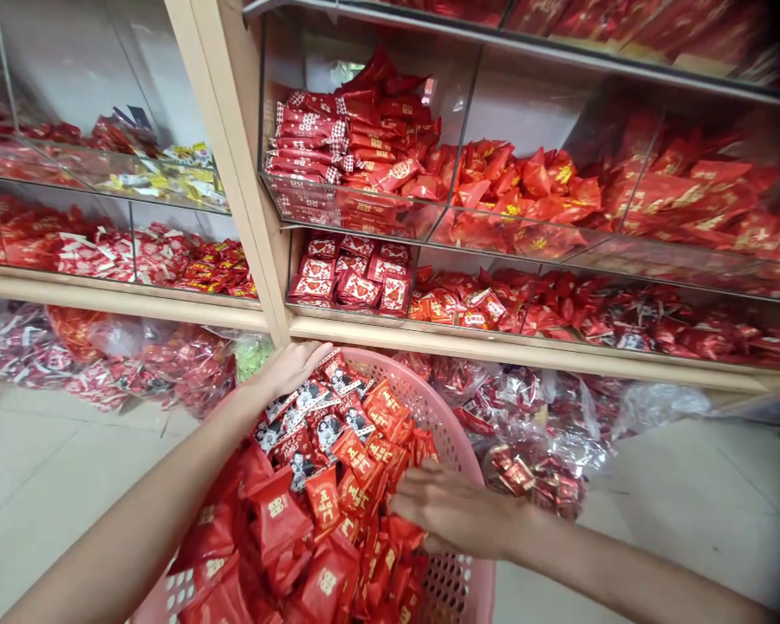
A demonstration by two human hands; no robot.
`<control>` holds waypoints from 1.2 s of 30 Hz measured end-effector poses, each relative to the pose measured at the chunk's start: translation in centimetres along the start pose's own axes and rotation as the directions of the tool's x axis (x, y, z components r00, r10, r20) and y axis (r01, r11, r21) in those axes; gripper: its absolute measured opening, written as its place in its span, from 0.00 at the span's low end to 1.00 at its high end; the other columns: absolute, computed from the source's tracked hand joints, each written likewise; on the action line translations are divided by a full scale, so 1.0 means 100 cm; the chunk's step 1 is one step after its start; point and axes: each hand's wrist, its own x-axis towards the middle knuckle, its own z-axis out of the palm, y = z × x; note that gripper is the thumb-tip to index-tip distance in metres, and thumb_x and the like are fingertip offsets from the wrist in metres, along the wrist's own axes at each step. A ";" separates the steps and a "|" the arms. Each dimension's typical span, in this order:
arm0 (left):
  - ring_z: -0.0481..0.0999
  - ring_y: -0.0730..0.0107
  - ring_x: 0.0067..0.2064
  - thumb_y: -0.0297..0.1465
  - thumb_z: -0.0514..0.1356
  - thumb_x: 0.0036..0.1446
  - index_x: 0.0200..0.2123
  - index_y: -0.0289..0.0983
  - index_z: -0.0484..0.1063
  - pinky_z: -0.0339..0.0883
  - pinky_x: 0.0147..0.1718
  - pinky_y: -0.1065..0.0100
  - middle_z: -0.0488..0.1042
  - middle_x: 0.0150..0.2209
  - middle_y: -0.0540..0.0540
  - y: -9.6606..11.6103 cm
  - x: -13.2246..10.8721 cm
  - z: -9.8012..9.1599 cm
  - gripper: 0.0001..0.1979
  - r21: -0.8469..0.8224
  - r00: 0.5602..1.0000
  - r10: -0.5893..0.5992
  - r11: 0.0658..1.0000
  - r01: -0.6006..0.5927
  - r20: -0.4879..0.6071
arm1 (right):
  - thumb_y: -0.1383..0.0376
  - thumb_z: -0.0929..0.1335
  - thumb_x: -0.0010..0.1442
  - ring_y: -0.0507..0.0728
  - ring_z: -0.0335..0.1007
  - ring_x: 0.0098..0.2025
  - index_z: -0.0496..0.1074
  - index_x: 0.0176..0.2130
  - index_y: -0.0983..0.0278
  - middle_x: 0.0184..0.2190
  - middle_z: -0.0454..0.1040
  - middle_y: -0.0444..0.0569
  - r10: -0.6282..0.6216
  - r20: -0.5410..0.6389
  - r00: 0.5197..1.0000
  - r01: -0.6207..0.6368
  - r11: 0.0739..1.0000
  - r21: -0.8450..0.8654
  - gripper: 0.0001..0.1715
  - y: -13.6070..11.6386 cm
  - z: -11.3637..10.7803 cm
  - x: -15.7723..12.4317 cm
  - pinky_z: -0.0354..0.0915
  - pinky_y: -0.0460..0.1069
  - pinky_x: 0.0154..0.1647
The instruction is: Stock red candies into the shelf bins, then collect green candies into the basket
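A pink perforated plastic basket (pixel 471 459) stands in front of me, heaped with small wrapped candy packets. Black, white and red packets (pixel 328 425) lie at its far side, orange-red packets with gold characters (pixel 325 498) in the middle, and larger red packets (pixel 276 511) at the near left. My left hand (pixel 292 368) rests at the far left rim, fingers stretched out beside the black and white packets. On the right side of the heap, my right hand (pixel 445 511) touches the orange-red packets with its fingers apart; its fingertips are slightly blurred.
A wooden shelf (pixel 526 355) with clear bins of red packets (pixel 390 130) rises just beyond the basket. Clear plastic bags of candy (pixel 539 433) lie on the tiled floor (pixel 702 494) under it. More bins (pixel 162 173) stand at the left.
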 end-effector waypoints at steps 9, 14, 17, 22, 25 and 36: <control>0.74 0.56 0.45 0.53 0.30 0.58 0.44 0.42 0.70 0.64 0.41 0.63 0.77 0.41 0.43 0.001 -0.004 -0.002 0.35 0.008 1.000 0.007 1.000 -0.007 -0.011 | 0.67 0.62 0.62 0.54 0.62 0.33 0.66 0.31 0.64 0.26 0.70 0.44 -0.108 -0.091 0.990 0.076 0.951 -0.300 0.07 -0.002 0.019 -0.002 0.53 0.50 0.34; 0.74 0.59 0.46 0.53 0.33 0.59 0.46 0.42 0.70 0.63 0.42 0.66 0.76 0.41 0.45 0.003 -0.005 -0.003 0.33 -0.015 1.000 -0.012 1.000 0.012 -0.004 | 0.66 0.61 0.63 0.54 0.62 0.33 0.65 0.30 0.63 0.26 0.69 0.44 -0.099 -0.085 0.991 0.071 0.957 -0.280 0.09 -0.005 0.017 -0.004 0.52 0.50 0.35; 0.74 0.57 0.46 0.52 0.32 0.59 0.45 0.42 0.70 0.63 0.42 0.65 0.76 0.42 0.44 0.002 -0.005 -0.003 0.34 -0.016 1.000 0.005 1.000 -0.005 -0.006 | 0.67 0.61 0.62 0.54 0.62 0.34 0.66 0.32 0.63 0.27 0.70 0.44 -0.096 -0.029 0.995 0.087 0.971 -0.221 0.07 -0.010 0.019 -0.004 0.53 0.50 0.36; 0.74 0.56 0.46 0.52 0.31 0.59 0.47 0.42 0.69 0.64 0.41 0.64 0.76 0.42 0.44 0.000 -0.005 -0.001 0.35 0.004 1.000 0.017 1.000 -0.017 -0.009 | 0.64 0.66 0.54 0.55 0.64 0.37 0.66 0.37 0.63 0.33 0.72 0.46 -0.113 0.071 0.991 0.120 0.987 -0.103 0.08 -0.015 0.024 -0.003 0.55 0.50 0.38; 0.74 0.55 0.46 0.52 0.30 0.59 0.47 0.42 0.69 0.64 0.41 0.63 0.76 0.42 0.43 0.000 -0.004 -0.001 0.35 0.004 1.000 0.029 1.000 -0.029 -0.008 | 0.66 0.63 0.58 0.55 0.64 0.37 0.67 0.36 0.63 0.32 0.72 0.47 -0.104 0.041 0.994 0.108 0.989 -0.103 0.05 -0.017 0.026 -0.003 0.56 0.50 0.38; 0.74 0.60 0.44 0.52 0.31 0.59 0.44 0.39 0.71 0.63 0.42 0.66 0.77 0.40 0.43 -0.001 -0.001 0.002 0.36 0.014 0.999 0.046 0.999 -0.046 -0.014 | 0.59 0.64 0.56 0.58 0.70 0.38 0.66 0.40 0.65 0.37 0.73 0.52 -0.044 0.168 0.985 0.005 0.975 0.224 0.14 -0.036 0.032 0.014 0.61 0.51 0.39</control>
